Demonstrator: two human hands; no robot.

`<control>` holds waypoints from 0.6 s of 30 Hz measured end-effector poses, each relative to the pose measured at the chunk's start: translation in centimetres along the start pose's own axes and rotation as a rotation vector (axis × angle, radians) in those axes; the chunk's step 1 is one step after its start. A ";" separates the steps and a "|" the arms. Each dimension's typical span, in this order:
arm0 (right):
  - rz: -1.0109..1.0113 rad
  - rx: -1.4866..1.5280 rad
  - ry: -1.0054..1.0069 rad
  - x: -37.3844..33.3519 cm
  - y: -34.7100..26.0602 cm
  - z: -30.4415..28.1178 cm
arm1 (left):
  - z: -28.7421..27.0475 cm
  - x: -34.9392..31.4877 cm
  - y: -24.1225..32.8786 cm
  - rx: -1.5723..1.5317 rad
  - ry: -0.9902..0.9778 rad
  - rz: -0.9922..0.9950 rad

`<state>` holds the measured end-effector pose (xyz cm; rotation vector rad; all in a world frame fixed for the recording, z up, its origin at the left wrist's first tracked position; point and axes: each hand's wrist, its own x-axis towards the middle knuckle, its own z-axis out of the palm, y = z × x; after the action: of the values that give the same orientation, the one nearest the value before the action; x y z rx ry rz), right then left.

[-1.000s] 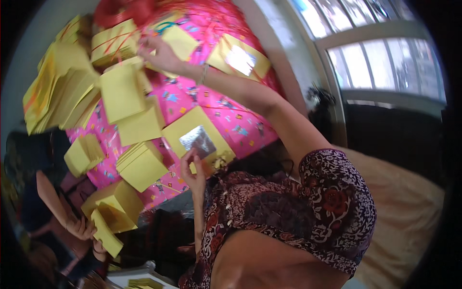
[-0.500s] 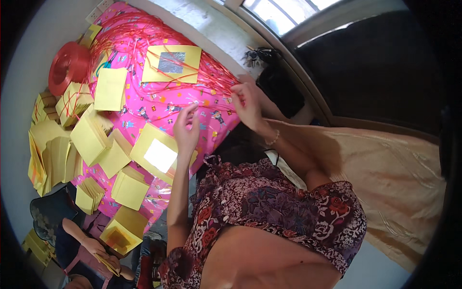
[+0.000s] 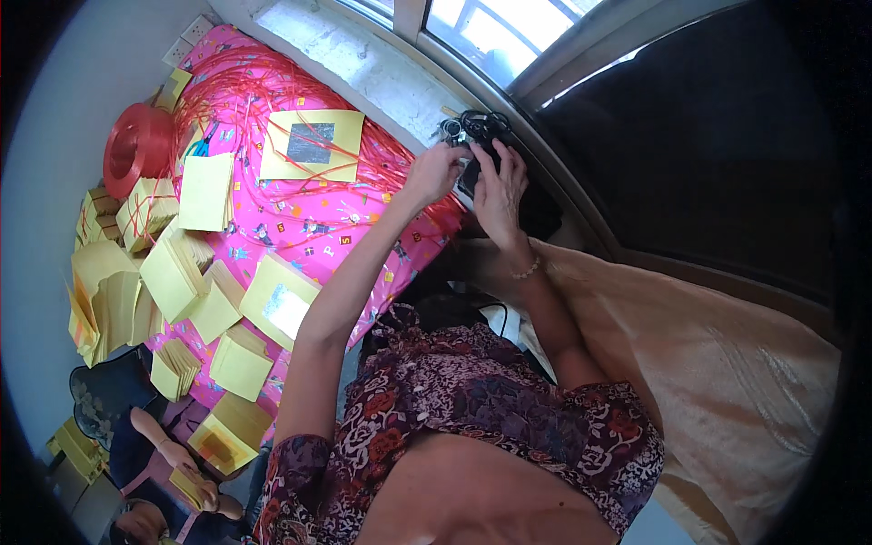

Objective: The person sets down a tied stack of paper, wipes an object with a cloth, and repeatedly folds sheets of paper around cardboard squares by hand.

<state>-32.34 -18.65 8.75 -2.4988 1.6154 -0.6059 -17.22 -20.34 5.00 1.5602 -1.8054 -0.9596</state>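
Both my hands are at the sill by the window, close together over a black item whose kind I cannot make out. My left hand (image 3: 438,173) is closed, its fingertips pinched at the item's edge; what is in them is hidden. Bent over the item's other side, my right hand (image 3: 500,193) has its fingers curled onto it, a bead bracelet at the wrist. Just beyond the fingers lies a bundle of black cords (image 3: 484,124), beside metal rings that look like a keyring (image 3: 450,130). Red plastic strings (image 3: 386,150) spread over the pink table cover (image 3: 341,238) left of my hands.
A yellow sheet with a silver square (image 3: 278,168) lies under some strings. Stacks of yellow paper (image 3: 173,272) crowd the left side, near a red string roll (image 3: 136,150) and scissors (image 3: 202,143). Lower left, another person (image 3: 145,472) holds yellow paper. A beige cloth (image 3: 654,336) hangs at right.
Both my hands have left the red strings and moved right and farther away, onto the black item by the window. My view has shifted slightly. The other person still handles yellow paper.
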 end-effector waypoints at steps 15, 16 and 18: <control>0.012 0.033 -0.020 2.3 0.4 -0.1 | -0.3 0.2 -0.3 -0.008 0.127 0.040; 0.014 0.047 0.000 2.2 0.4 -0.1 | -0.7 -0.2 -0.1 -0.007 0.132 0.038; 0.021 0.052 -0.005 2.1 0.2 -0.4 | -2.0 -1.0 0.2 -0.028 0.291 -0.020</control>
<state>-31.88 -20.56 9.65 -2.4419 1.6006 -0.6304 -15.61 -19.68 6.37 1.6100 -1.5704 -0.7194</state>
